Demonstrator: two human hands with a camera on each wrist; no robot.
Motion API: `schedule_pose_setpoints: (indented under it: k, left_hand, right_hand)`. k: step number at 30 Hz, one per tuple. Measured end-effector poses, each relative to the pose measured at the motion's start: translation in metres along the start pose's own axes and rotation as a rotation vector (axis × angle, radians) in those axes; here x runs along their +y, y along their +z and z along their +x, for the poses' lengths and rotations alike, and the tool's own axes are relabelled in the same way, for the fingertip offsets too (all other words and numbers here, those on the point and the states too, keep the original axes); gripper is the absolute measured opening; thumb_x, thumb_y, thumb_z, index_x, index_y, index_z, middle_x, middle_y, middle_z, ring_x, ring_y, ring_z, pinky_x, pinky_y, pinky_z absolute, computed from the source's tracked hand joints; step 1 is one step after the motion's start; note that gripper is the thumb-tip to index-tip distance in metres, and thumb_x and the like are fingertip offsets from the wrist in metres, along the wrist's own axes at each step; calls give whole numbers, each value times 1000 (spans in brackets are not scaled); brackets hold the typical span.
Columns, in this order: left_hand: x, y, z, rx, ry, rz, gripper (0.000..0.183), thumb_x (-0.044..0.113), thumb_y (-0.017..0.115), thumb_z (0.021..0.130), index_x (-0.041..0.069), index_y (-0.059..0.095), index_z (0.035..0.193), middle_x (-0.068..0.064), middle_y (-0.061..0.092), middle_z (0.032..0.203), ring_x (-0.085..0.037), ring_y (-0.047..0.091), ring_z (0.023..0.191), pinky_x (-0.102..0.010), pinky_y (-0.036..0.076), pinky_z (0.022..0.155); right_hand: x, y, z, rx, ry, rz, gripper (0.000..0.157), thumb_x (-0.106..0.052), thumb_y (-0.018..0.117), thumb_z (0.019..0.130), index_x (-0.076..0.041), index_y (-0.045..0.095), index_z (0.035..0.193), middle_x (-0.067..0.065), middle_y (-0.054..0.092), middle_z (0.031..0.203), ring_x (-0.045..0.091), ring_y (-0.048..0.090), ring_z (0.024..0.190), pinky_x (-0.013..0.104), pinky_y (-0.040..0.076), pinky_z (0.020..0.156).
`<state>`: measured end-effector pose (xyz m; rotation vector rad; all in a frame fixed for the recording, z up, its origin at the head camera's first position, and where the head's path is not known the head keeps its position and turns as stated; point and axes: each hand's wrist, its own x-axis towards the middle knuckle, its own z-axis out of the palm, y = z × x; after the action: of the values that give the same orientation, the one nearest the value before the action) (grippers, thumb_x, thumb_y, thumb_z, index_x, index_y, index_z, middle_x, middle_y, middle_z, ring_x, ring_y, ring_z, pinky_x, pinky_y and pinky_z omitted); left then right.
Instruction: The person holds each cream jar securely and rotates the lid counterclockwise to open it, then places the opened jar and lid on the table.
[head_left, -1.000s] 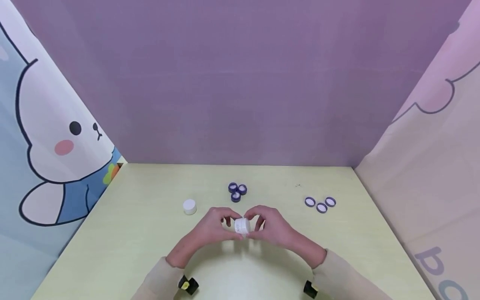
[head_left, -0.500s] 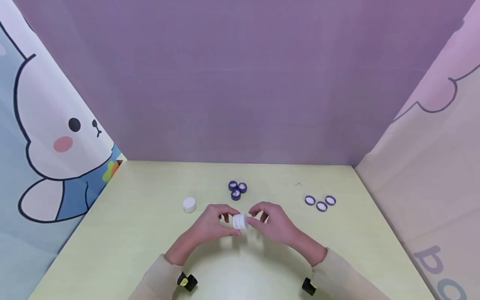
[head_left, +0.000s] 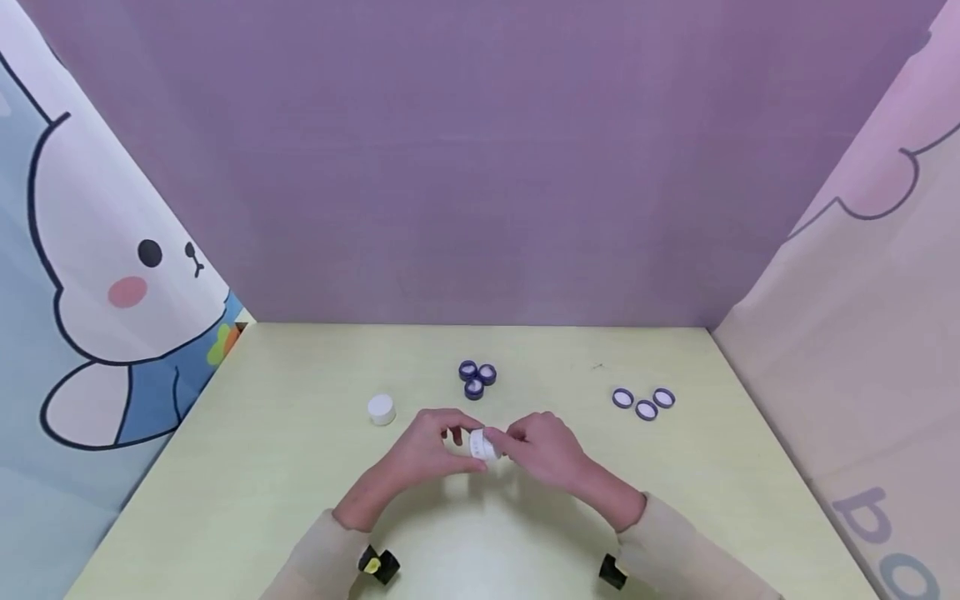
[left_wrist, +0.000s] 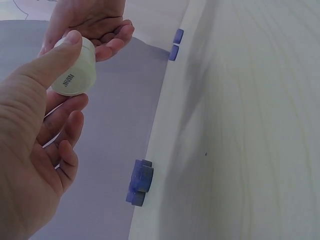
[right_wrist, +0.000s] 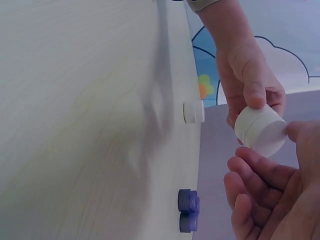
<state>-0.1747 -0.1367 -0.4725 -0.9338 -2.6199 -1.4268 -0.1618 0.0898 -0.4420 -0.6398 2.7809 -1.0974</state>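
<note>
A small white round jar (head_left: 478, 447) with printed lettering is held in the air above the middle of the table. The left hand (head_left: 423, 446) grips its body between thumb and fingers. On the other end, the right hand (head_left: 546, 450) pinches the lid, its thumb laid over the rim. In the right wrist view the seam between lid and body shows on the white jar (right_wrist: 260, 131), and the right thumb and index fingertip meet the lid end. The left wrist view shows the jar (left_wrist: 75, 75) tilted under the left thumb, with the right hand (left_wrist: 92, 22) behind it.
Another white round jar (head_left: 381, 409) stands on the table (head_left: 300, 467) left of the hands. Three small purple round containers (head_left: 474, 388) cluster beyond them. Farther right lie three purple-rimmed discs (head_left: 647, 410) with pale centres. A purple backdrop (head_left: 480, 208) rises at the table's back edge.
A second ago both hands pinched the jar. The right fingers then came away from the lid and have now closed on it again, thumb on top. The left hand keeps its grip.
</note>
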Motion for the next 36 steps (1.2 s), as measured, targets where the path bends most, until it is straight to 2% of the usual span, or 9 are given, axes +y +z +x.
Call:
schedule_pose_setpoints:
  k: [6, 10, 17, 21, 26, 28, 32, 34, 36]
  left_hand:
    - [-2, 1, 0, 12, 2, 1, 44, 46, 87, 67, 27, 74, 105, 20, 66, 88, -9, 57, 74, -27, 48, 60]
    - [-1, 1, 0, 1, 11, -10, 44, 44, 88, 67, 26, 74, 104, 19, 66, 89, -12, 58, 74, -28, 49, 62]
    - [4, 1, 1, -8, 11, -23, 41, 42, 88, 66, 29, 74, 103, 19, 66, 88, -10, 57, 74, -30, 48, 64]
    - [4, 3, 2, -8, 10, -15, 44, 47, 87, 66, 28, 74, 104, 19, 66, 89, -10, 57, 74, -29, 49, 63]
    - [2, 3, -1, 44, -12, 15, 47, 49, 86, 66, 25, 74, 104, 20, 66, 87, -10, 58, 72, -28, 49, 61]
    - [2, 2, -2, 53, -19, 14, 46, 47, 87, 66, 24, 74, 104, 20, 66, 86, -11, 58, 72, -28, 49, 60]
    - [2, 1, -5, 57, -28, 9, 46, 44, 88, 66, 23, 75, 104, 19, 66, 86, -14, 58, 72, -27, 49, 59]
    - [2, 1, -6, 64, -30, 14, 46, 44, 88, 66, 23, 75, 104, 18, 66, 86, -14, 58, 72, -27, 49, 59]
    - [1, 1, -6, 63, -33, 16, 46, 44, 88, 66, 23, 74, 105, 19, 66, 87, -14, 58, 73, -26, 49, 59]
  right_hand:
    - [1, -2, 2, -35, -35, 44, 35, -53, 62, 90, -21, 72, 78, -14, 61, 68, 9, 51, 58, 26, 42, 51]
    - [4, -5, 1, -55, -58, 95, 26, -46, 72, 85, -21, 72, 93, -8, 64, 85, 17, 57, 69, 27, 48, 57]
    - [7, -8, -4, -57, -135, 171, 34, -28, 83, 79, -19, 68, 108, -3, 64, 97, 17, 60, 65, 27, 51, 56]
    - [6, -8, -9, -18, -167, 148, 43, -19, 85, 76, -16, 67, 116, -3, 64, 103, 14, 60, 68, 27, 52, 58]
    - [4, -7, -10, -7, -167, 109, 66, -24, 84, 77, -11, 54, 134, 3, 61, 113, 13, 59, 73, 26, 51, 61]
    - [3, -8, -10, -20, -135, 116, 65, -28, 80, 82, -11, 49, 137, 4, 60, 114, 14, 59, 74, 27, 51, 60]
    - [1, -8, -10, 17, -67, 57, 42, -42, 56, 98, -12, 59, 126, 0, 64, 109, 13, 60, 76, 32, 51, 65]
    - [-1, -8, -9, 45, -33, -5, 45, -49, 43, 101, -13, 67, 111, -4, 66, 94, 12, 58, 72, 33, 49, 64]
    - [-3, -6, -8, 52, 5, -66, 55, -56, 35, 101, -15, 69, 88, -7, 61, 74, 9, 53, 63, 31, 45, 59]
